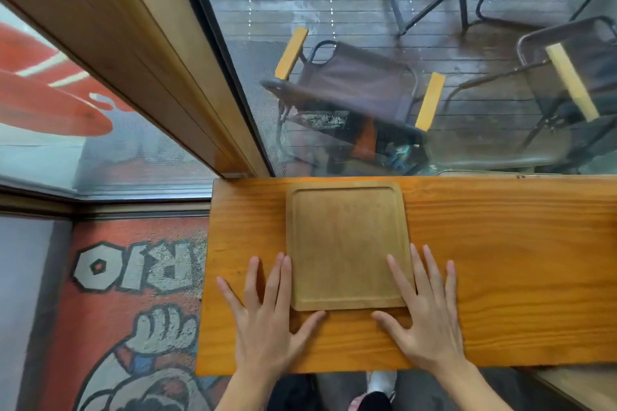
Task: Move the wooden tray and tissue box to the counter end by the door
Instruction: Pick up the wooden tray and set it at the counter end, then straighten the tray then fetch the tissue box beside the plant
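A pale wooden tray (347, 243) with a raised rim lies flat near the left end of the orange wooden counter (500, 260). My left hand (270, 320) rests flat on the counter at the tray's near left corner, fingers spread, index finger along the tray's left edge. At the near right corner lies my right hand (424, 314), also flat, with two fingers over the tray's right rim. Neither hand holds anything. No tissue box is in view.
The counter ends at its left edge (205, 277), beside a wooden door frame (160, 60) and glass. A red floor mat with a cartoon print (133, 294) lies below. Through the window stand folding chairs (354, 90) on a dark deck.
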